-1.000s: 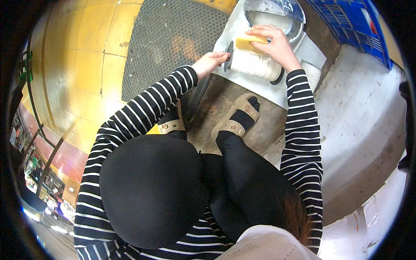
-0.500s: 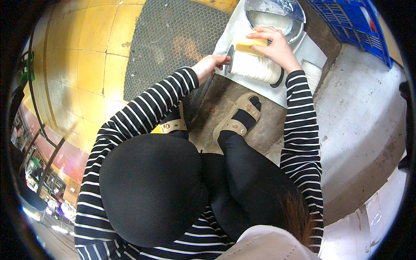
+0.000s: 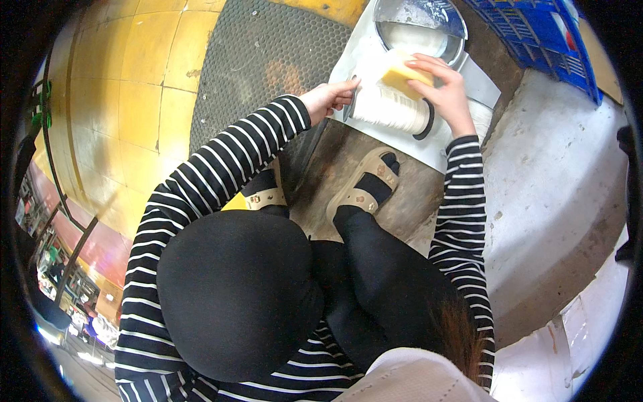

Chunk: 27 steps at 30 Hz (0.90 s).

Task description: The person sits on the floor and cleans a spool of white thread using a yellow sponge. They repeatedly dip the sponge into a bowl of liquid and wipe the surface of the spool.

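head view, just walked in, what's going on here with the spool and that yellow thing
A person in striped sleeves is working at a spool wound with white material. The right hand holds a yellow sponge-like block at the spool's far side; whether it is pressing is hard to tell. The left hand is at the spool's left end. The spool is over a pale sheet, with a round container of something whitish just beyond.

I count my left hand [image 3: 328, 98] and my right hand [image 3: 447, 95] as two, two beige sandals [image 3: 357, 198], one yellow sponge [image 3: 400, 75], one round metal basin [image 3: 418, 17], one dark honeycomb mat [image 3: 261, 67], and at least one spool of white thread [image 3: 387, 112].
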Available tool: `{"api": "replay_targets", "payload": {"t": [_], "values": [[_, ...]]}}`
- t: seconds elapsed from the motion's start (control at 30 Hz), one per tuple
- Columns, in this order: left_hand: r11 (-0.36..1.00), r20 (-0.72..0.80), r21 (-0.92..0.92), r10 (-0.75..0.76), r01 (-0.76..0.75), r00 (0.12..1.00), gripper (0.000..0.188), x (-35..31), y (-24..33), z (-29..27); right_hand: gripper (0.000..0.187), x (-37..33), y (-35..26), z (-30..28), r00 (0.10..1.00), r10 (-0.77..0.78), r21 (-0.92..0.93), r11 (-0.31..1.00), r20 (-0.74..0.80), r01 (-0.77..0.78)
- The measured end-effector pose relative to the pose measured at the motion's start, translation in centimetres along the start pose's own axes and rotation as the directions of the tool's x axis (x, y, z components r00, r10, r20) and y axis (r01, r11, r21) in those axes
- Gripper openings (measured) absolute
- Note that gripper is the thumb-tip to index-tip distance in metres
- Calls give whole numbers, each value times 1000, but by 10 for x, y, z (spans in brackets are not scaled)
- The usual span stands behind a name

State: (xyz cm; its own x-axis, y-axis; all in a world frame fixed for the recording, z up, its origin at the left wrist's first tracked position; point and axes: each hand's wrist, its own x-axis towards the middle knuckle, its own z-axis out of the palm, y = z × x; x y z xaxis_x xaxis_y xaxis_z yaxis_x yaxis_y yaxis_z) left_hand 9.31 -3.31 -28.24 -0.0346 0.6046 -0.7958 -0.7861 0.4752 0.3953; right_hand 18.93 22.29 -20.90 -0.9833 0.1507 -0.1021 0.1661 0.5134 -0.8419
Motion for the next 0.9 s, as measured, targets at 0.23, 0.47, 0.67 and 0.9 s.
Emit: {"api": "replay_targets", "payload": {"t": [0.23,0.47,0.67,0.9], "values": [[980,-18,161,120,-116,993,49,-5,16,13,34,-10,17,-48,943,55,-173,978,-329,-117],[956,141,246,129,-161,982,89,14,16,8,32,30,39,-35,973,-81,-515,856,-217,-43],[940,178,290,132,-180,975,77,20,0,-7,30,43,46,-20,980,-144,-655,756,-138,19],[980,15,196,38,-40,999,79,22,5,0,29,46,51,-10,989,-143,-683,727,-47,73]]}}
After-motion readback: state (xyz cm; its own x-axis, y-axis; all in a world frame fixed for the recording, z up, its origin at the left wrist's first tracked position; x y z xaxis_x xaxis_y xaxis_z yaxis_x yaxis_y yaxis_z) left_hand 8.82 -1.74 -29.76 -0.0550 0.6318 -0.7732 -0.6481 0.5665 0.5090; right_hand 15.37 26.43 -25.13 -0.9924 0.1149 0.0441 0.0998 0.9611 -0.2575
